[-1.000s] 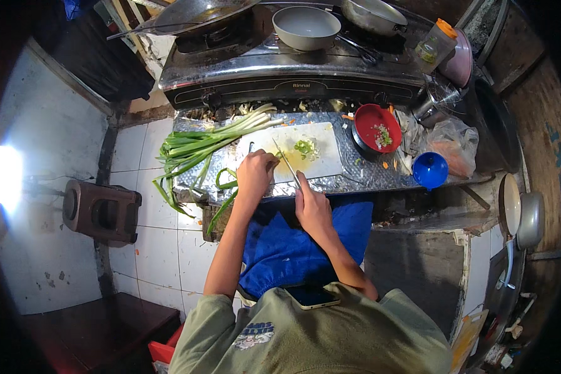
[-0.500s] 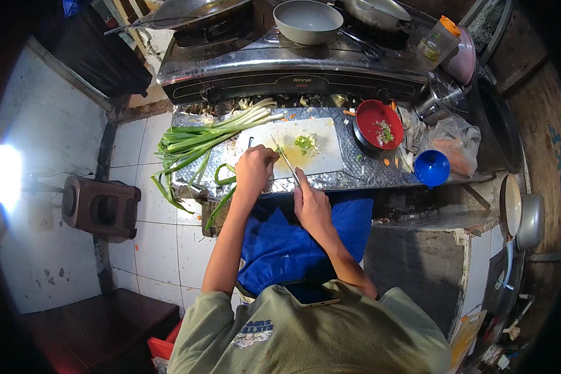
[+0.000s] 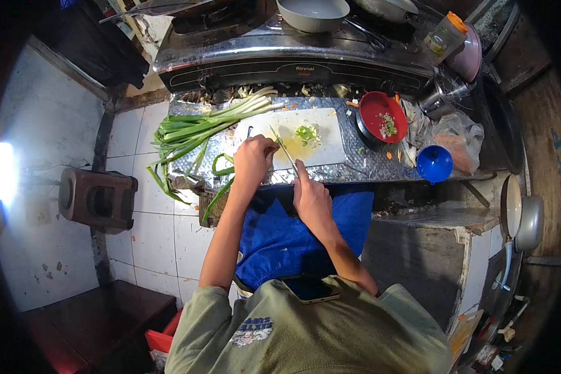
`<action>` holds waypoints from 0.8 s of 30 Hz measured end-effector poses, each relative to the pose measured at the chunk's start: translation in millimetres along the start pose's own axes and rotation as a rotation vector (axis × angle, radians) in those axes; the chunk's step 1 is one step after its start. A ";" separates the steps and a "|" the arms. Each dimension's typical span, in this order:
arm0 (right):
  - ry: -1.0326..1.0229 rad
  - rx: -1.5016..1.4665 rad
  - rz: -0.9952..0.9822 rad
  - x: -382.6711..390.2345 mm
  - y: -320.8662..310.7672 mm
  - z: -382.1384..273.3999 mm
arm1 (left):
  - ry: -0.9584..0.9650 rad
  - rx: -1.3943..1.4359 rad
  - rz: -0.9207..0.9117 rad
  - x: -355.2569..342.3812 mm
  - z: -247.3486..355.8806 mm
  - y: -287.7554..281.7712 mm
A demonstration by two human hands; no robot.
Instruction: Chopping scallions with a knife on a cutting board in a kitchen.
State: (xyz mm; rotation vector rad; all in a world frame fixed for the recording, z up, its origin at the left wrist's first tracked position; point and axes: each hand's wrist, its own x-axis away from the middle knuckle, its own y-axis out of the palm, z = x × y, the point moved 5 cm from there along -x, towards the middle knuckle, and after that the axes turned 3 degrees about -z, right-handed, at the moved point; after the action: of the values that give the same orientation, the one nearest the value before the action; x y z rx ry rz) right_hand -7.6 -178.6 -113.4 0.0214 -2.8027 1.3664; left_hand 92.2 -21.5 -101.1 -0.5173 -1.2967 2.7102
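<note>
My right hand (image 3: 310, 198) grips a knife (image 3: 283, 149), its blade angled toward the upper left over the white cutting board (image 3: 327, 146). My left hand (image 3: 254, 159) is closed on a piece of spring onion (image 3: 271, 149) at the board's left part, beside the blade. A small heap of chopped green onion (image 3: 307, 133) lies right of the blade, near a yellowish patch. A bunch of long spring onions (image 3: 193, 128) lies left of the board on the foil-covered counter (image 3: 355, 171), some leaves hanging over its front edge.
A red bowl (image 3: 380, 124) with chopped bits, a blue funnel (image 3: 434, 163) and a plastic bag (image 3: 456, 140) are on the right. The stove (image 3: 296, 68) behind carries pans. A brown stool-like object (image 3: 96, 199) stands by the left wall. A phone (image 3: 310, 288) rests near my body.
The view has shifted, so the counter and stove sit higher in the picture. My hands, knife and onion keep much the same place on the board.
</note>
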 end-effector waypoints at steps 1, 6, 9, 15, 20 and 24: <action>0.003 0.001 -0.004 1.2 2.1 -2.6 | -0.003 0.002 -0.003 0.2 -1.3 0.7; 0.036 0.072 0.001 2.1 8.7 -8.1 | -0.028 0.018 -0.026 -1.3 -5.0 -0.1; 0.030 0.100 -0.015 -0.3 6.8 -7.0 | -0.076 0.029 -0.043 -1.7 -6.7 0.4; 0.007 0.128 0.018 7.2 2.4 1.9 | -0.070 0.020 -0.037 0.4 -4.9 -0.4; 0.019 0.125 0.021 4.3 7.2 3.6 | -0.071 0.008 -0.044 -0.8 -3.3 0.0; 0.009 0.108 0.012 -4.3 6.8 1.2 | -0.058 -0.066 -0.070 -5.1 -0.9 -2.6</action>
State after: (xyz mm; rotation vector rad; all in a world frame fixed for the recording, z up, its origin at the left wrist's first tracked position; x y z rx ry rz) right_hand -3.5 -175.4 -119.6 -0.0001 -2.7229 1.5146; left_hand 97.1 -20.3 -98.3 -0.3947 -1.3948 2.6522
